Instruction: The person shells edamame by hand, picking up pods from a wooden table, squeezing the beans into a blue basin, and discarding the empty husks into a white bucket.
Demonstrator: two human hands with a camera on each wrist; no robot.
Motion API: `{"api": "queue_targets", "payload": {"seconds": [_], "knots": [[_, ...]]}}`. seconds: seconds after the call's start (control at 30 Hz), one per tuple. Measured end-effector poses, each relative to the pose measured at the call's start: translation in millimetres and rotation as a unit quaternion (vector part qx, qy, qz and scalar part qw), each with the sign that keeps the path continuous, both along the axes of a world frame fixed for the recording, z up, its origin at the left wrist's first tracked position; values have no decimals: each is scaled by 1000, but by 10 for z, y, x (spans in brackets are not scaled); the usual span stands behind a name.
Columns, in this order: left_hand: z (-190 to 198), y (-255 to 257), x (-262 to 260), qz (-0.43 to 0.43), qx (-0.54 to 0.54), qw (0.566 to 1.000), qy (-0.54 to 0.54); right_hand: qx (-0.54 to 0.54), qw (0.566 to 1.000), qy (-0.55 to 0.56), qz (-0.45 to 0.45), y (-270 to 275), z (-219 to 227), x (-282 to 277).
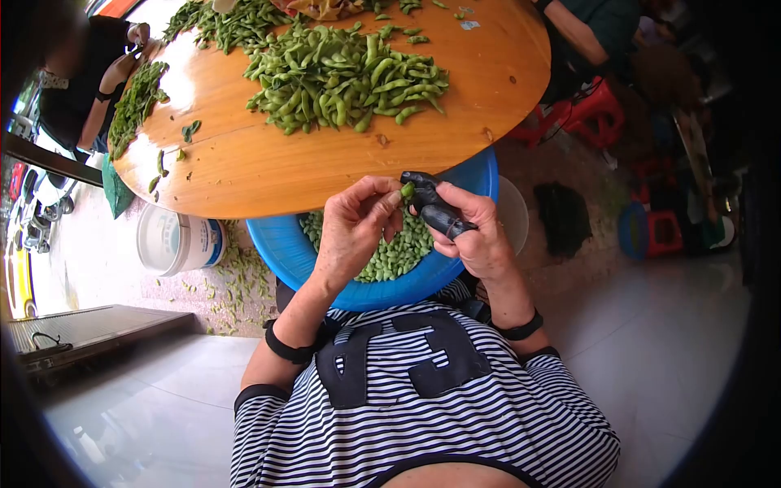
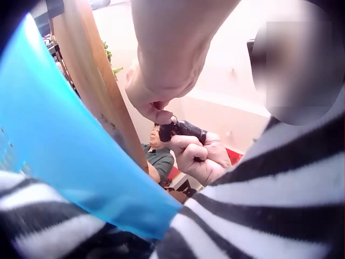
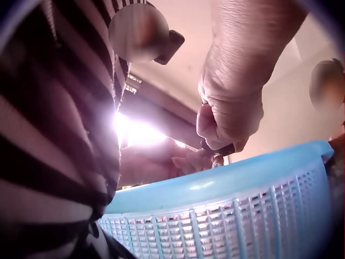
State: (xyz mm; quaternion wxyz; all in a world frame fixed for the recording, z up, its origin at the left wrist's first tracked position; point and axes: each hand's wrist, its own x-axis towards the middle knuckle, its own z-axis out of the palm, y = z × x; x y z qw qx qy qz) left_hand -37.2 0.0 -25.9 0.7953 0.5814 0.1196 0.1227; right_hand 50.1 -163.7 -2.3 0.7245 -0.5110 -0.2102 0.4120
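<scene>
In the head view my left hand (image 1: pixel 355 225) pinches a small green pod (image 1: pixel 407 191) between thumb and forefinger. Beside it my right hand (image 1: pixel 478 230) has black wrapping (image 1: pixel 446 220) on its thumb and forefinger, and its other fingers are curled. The pod touches the black-covered tips, where the two hands meet. Below both hands is a blue basket (image 1: pixel 281 254) holding shelled green beans (image 1: pixel 390 259). A large heap of bean pods (image 1: pixel 342 81) lies on the wooden table (image 1: pixel 309 167). The left wrist view shows the left fingertips against the black covering (image 2: pixel 183 129).
Further pods (image 1: pixel 137 106) lie at the table's left edge, near another person's arms (image 1: pixel 114 77). A white bucket (image 1: pixel 167 244) stands on the floor at the left, with scattered husks (image 1: pixel 232 285) beside it. Red stools (image 1: pixel 598 118) are at the right.
</scene>
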Motion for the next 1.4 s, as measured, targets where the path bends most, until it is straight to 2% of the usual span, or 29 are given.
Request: {"api": "queue_targets", "payload": {"seconds": [0.07,0.2,0.27,0.3,0.37,0.5,0.53,0.57,0.6,0.63,0.7,0.73,0.77,0.83,0.87,0.93,0.97,1.03,1.07,1.13,1.2,1.3,1.4], "knots": [[10,-25,-10,5,0,1000,3,-28,997,-63,-44,37,2,-41],[-13,-21,-45,-21,-47,999,-4,-29,997,-59,-26,-14,-58,5],[-17,0,-49,-70,-230,970,24,28,995,98,17,-34,-113,47],[-49,21,-44,-70,-231,970,25,27,995,98,16,-52,-175,55],[-143,60,-31,-119,-279,952,33,131,977,163,46,-87,-300,65],[-89,6,-17,-102,-279,953,59,104,986,99,89,-110,-222,107],[-59,-27,-21,-103,-206,973,24,-5,997,-70,26,-76,-63,31],[-22,-47,-26,-102,-132,986,-10,-113,965,-235,-39,-31,19,-38],[27,-47,-25,-87,-90,992,12,-91,930,-345,-84,25,-21,-85],[25,-52,-32,-87,-91,992,12,-119,904,-404,-66,6,13,-113],[14,-66,-52,-46,84,994,48,-122,868,-470,-101,17,-7,-164],[54,-60,-61,-45,155,986,47,-123,868,-470,-100,5,15,-176],[72,-52,-70,-45,154,986,47,-146,861,-479,-92,-15,63,-187],[89,-27,-81,-72,241,968,17,-168,853,-487,-84,-25,82,-198],[59,-22,-79,-72,241,968,17,-170,844,-501,-89,-21,71,-200],[-7,-13,-73,-60,355,931,-55,-171,834,-516,-93,-14,75,-206],[6,6,-85,-59,355,932,-54,-172,834,-516,-94,-10,94,-213],[87,39,-95,-135,168,976,8,-174,833,-516,-96,-12,94,-208],[72,37,-83,-136,168,976,8,-173,838,-511,-85,-16,84,-190],[24,22,-56,-150,-39,988,4,-171,842,-507,-74,-1,90,-212],[-20,-24,-10,-130,-31,991,10,-162,808,-556,-108,58,114,-301],[-44,-53,23,-112,-17,993,14,-163,803,-562,-114,51,76,-292],[-43,-58,10,-120,1,993,24,-170,823,-530,-115,-25,79,-201]]}}
